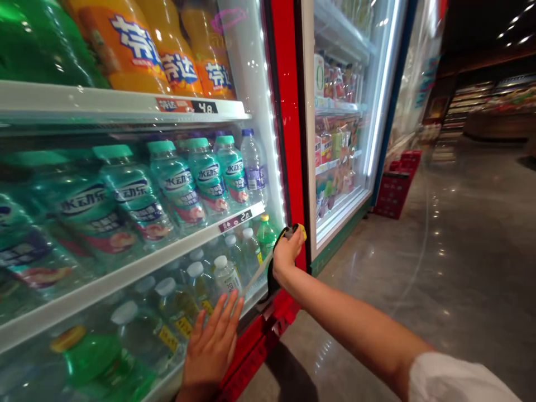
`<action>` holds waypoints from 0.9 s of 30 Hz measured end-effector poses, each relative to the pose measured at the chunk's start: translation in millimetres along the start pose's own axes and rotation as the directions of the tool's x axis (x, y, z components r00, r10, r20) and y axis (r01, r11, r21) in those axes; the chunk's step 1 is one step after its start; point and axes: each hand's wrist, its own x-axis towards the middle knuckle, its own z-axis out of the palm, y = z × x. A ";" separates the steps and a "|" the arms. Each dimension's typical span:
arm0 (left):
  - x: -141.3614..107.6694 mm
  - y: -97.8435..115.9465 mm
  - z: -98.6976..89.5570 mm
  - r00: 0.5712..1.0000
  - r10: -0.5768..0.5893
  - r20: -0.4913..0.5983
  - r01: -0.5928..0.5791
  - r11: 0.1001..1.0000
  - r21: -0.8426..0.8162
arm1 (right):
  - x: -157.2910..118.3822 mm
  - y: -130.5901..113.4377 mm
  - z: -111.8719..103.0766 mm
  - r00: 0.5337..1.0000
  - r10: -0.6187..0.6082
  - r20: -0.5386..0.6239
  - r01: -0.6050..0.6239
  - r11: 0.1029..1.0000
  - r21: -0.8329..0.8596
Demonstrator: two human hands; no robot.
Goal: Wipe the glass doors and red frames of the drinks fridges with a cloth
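Observation:
My right hand [288, 251] is closed around a black and yellow tape measure [302, 231] at the red frame [293, 139] of a drinks cooler. A pale strip [260, 269] slants down from it toward my left hand, across the glass. My left hand [215, 338] is held flat at the lower glass, fingers stretched and holding nothing; whether the palm presses on the glass I cannot tell. Behind the fingers stand clear bottles with white caps [226, 273]. A green bottle with a yellow cap [266, 231] is near my right wrist.
Above are shelves of teal-capped bottles [176, 178] and orange soda bottles [121, 44], with price tags [240, 219] on the shelf edges. A second lit cooler [343, 123] stands to the right, with red boxes [393, 187] beyond it on the shiny floor [452, 251].

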 end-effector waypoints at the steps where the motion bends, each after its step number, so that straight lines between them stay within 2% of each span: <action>1: -0.5 1.8 2.5 1.000 -0.016 -0.020 0.016 1.000 -0.020 | -1.6 -7.6 1.8 0.999 -0.024 -0.024 0.024 1.000 -0.004; 4: -1.5 6.3 6.8 0.998 -0.062 -0.031 0.060 0.997 -0.055 | -23.2 -2.7 -10.6 0.994 -0.102 -0.038 0.102 0.995 -0.008; 7: -3.0 6.3 3.4 0.998 -0.064 -0.023 0.062 0.994 -0.094 | -47.2 28.8 -35.3 0.986 -0.159 0.042 0.160 0.987 -0.016; 8: -4.1 5.1 0.6 0.998 -0.062 -0.021 0.059 0.993 -0.104 | -49.5 38.3 -41.5 0.988 -0.145 0.053 0.146 0.989 -0.019; 11: -10.2 -0.4 -11.0 0.998 -0.062 -0.013 0.060 0.993 -0.103 | -34.4 45.4 -44.9 0.993 -0.101 0.063 0.103 0.994 -0.025; 15: -23.3 -11.1 -27.4 0.999 -0.051 0.011 0.051 0.997 -0.064 | -7.2 18.4 -32.6 0.986 -0.145 0.088 0.148 0.989 -0.029; 17: -29.5 -16.6 -33.2 0.999 -0.029 0.038 0.030 0.998 -0.049 | -12.4 15.3 -35.8 0.953 -0.261 0.154 0.270 0.962 -0.041; 18: -31.8 -18.7 -35.3 0.998 -0.021 0.053 0.023 0.999 -0.041 | -19.5 19.7 -40.7 0.919 -0.337 0.205 0.353 0.934 -0.050; 20: -33.9 -21.2 -38.3 0.996 -0.013 0.089 0.016 0.999 -0.030 | -35.8 36.8 -53.6 0.828 -0.467 0.310 0.508 0.859 -0.062; 22: -32.5 -21.0 -40.3 0.994 -0.019 0.106 0.021 1.000 -0.018 | -45.1 53.4 -63.0 0.782 -0.504 0.368 0.560 0.826 -0.059; 24: -28.9 -19.0 -42.1 0.995 -0.032 0.096 0.032 0.999 -0.003 | -42.5 57.0 -62.5 0.800 -0.481 0.359 0.529 0.848 -0.042; 27: -24.3 -16.3 -45.7 0.996 -0.041 0.073 0.040 0.999 0.012 | -24.6 36.4 -47.7 0.902 -0.376 0.212 0.386 0.922 -0.009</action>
